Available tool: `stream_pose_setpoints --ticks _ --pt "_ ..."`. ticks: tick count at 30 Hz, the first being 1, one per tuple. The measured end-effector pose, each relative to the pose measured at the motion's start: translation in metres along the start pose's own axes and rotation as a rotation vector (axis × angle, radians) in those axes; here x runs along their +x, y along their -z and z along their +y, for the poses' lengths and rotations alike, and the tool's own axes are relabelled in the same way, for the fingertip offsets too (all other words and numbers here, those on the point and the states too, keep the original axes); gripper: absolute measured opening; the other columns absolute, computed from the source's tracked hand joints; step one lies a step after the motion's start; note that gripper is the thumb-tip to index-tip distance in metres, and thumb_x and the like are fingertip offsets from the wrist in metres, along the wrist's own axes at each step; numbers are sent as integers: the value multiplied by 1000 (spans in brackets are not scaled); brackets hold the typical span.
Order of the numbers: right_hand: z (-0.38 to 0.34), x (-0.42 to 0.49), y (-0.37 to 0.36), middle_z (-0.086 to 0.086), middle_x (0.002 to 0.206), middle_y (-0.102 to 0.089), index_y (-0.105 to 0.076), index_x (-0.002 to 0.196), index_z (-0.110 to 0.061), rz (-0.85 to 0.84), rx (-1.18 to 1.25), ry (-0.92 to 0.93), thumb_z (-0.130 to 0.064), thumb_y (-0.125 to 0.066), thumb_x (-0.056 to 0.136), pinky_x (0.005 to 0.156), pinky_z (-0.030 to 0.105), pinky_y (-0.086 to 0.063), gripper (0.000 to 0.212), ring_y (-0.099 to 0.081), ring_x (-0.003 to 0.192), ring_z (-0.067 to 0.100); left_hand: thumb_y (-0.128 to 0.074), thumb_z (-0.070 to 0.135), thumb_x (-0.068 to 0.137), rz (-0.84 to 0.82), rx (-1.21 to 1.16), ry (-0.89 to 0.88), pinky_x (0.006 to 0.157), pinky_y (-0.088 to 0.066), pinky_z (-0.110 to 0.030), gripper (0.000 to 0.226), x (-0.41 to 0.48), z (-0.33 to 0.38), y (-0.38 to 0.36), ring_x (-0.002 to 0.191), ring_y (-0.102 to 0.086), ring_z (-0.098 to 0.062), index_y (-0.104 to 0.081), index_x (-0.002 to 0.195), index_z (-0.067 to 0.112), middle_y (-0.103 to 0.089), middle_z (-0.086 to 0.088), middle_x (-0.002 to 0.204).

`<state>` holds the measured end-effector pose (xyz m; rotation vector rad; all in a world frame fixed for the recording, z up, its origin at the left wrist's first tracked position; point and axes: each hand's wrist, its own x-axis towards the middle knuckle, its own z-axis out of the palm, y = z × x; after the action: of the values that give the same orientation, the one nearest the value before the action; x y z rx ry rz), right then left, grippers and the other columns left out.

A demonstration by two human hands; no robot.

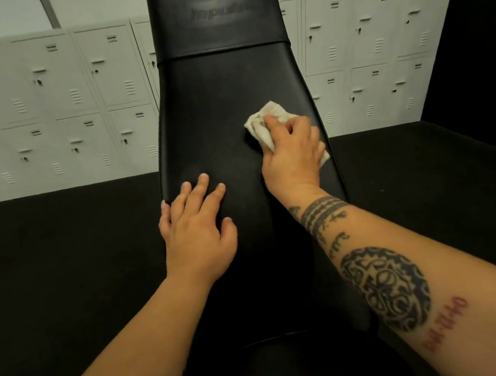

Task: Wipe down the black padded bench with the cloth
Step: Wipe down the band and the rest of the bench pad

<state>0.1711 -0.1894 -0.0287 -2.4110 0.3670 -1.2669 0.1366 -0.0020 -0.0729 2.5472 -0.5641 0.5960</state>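
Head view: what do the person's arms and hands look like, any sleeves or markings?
No sleeves or gloves. Right forearm has dark band tattoos by the wrist, a round patterned tattoo and reddish lettering. Left forearm has a dark patterned tattoo near the bottom edge.

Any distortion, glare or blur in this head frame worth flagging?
Head view: wide-angle bend bows the lockers; soft sheen on the bench, no hard glare; its logo reads blurred; floor nearly black; cloth, right hand, left hand fairly sharp.
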Motion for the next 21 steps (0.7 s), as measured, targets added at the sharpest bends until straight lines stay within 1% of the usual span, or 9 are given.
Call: stream_pose_setpoints --ticks 2,3,6,8,11,13,16,19,21 --pt "-14 2 -5 6 116 -47 -55 136 -31 -46 7 122 -28 -60 88 89 45 -37 49 -43 101 28 -53 25 96 40 -145 65 125 -11 -52 62 4 1 6 153 -21 -13 -37 155 35 -33 10 164" --pt "-18 -1 -6 5 114 -48 -56 135 -31 -83 9 214 -26 -59 86 86 45 -38 49 -43 98 28 -52 23 96 81 -241 112 123 -17 -52 66 6 0 9 148 -31 -11 -31 158 34 -38 10 160" --pt "-16 -28 -4 2 107 -48 -60 132 -32 -226 60 491 -22 -59 84 81 40 -36 49 -43 93 27 -48 28 97 259 -483 213 116 -34 -56 74 12 0 15 132 -49 -5 -12 161 35 -36 17 160" --pt "-2 -58 1 1 106 -49 -61 133 -33 -316 89 637 -23 -58 84 79 39 -35 50 -44 93 26 -44 34 97 351 -512 249 115 -36 -58 71 16 4 16 134 -48 -8 -13 161 35 -30 15 163" --pt "34 -95 12 1 104 -51 -64 130 -34 -332 99 730 -22 -66 85 80 39 -38 47 -48 93 26 -41 32 101 387 -461 239 121 -25 -57 65 22 13 15 150 -31 -18 -19 162 26 -29 4 166" --pt "61 -100 20 0 102 -52 -67 126 -34 -256 101 661 -21 -64 85 78 40 -41 43 -51 89 26 -42 28 105 314 -441 222 124 -22 -53 62 24 15 11 153 -25 -18 -18 162 25 -27 4 167" --pt "79 -72 27 0 101 -51 -67 123 -37 -117 41 408 -20 -60 79 73 42 -43 48 -49 84 28 -39 34 106 204 -370 238 123 -24 -54 64 23 10 8 154 -24 -22 -11 163 29 -24 5 168" --pt "53 -23 18 5 105 -49 -65 126 -37 -13 -6 149 -15 -62 78 78 40 -37 53 -45 89 31 -36 39 105 182 -369 219 121 -30 -52 67 23 6 13 152 -27 -18 -3 163 30 -17 6 170" --pt "22 13 7 5 111 -49 -63 128 -37 16 24 16 -16 -61 83 84 39 -33 50 -45 97 31 -32 41 106 171 -360 195 118 -31 -41 67 23 5 16 152 -27 -14 1 163 30 -10 6 171"
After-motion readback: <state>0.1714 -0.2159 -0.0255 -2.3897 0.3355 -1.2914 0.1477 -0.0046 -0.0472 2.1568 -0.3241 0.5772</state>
